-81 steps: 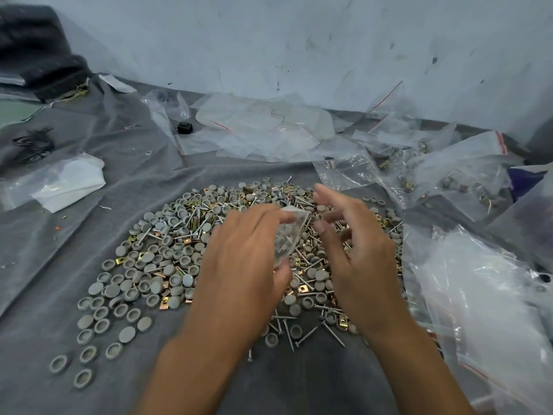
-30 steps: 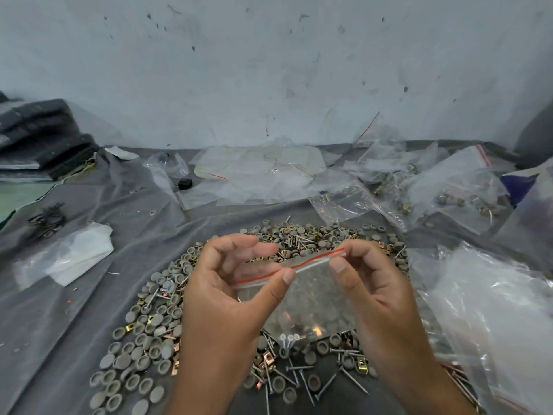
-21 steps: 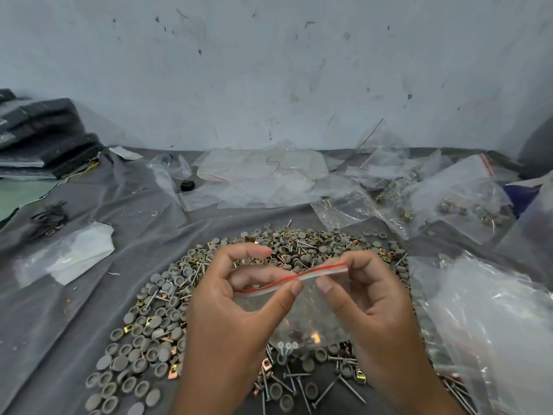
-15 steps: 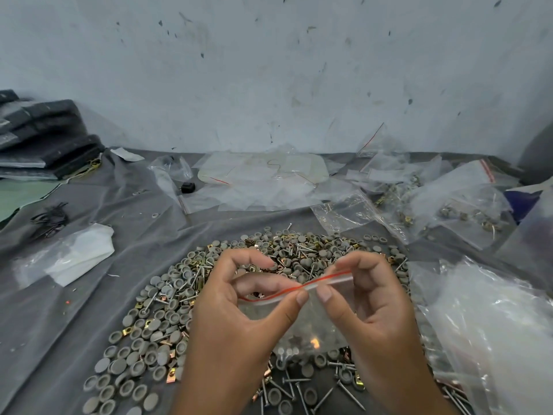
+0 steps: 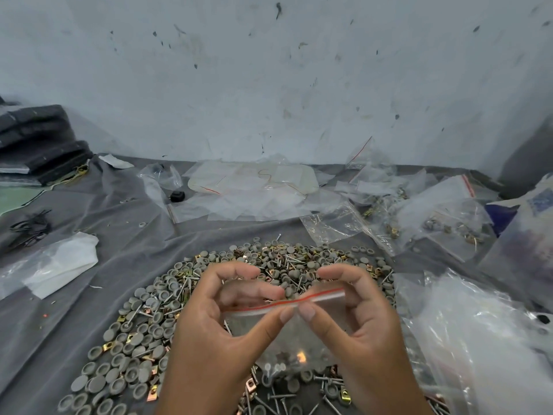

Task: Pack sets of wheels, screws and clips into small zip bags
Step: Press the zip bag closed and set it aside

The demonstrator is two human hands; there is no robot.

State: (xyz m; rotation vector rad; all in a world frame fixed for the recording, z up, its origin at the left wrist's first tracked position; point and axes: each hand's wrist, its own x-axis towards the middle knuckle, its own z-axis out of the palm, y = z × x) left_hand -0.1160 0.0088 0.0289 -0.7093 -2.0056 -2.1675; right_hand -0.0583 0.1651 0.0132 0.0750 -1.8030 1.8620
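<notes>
A small clear zip bag (image 5: 294, 339) with a red line along its top hangs between my hands, with grey wheels, screws and a gold clip at its bottom. My left hand (image 5: 215, 333) pinches the zip strip from the left, thumb in front and fingers behind. My right hand (image 5: 359, 327) pinches the same strip from the right. The two thumb tips meet at the strip's middle. Below the bag lies a wide pile of grey wheels, screws and gold clips (image 5: 167, 310) on the grey cloth (image 5: 89, 324).
Empty clear zip bags (image 5: 254, 187) lie along the wall. Filled bags (image 5: 443, 217) sit at the back right, large plastic bags (image 5: 478, 339) at the right. A white folded plastic sheet (image 5: 57, 265) lies at the left, dark stacked items (image 5: 39, 142) at the far left.
My thumbs have slid toward each other along the zip strip and now meet at its middle. The camera has tilted up a little; earlier my hands were over the pile.
</notes>
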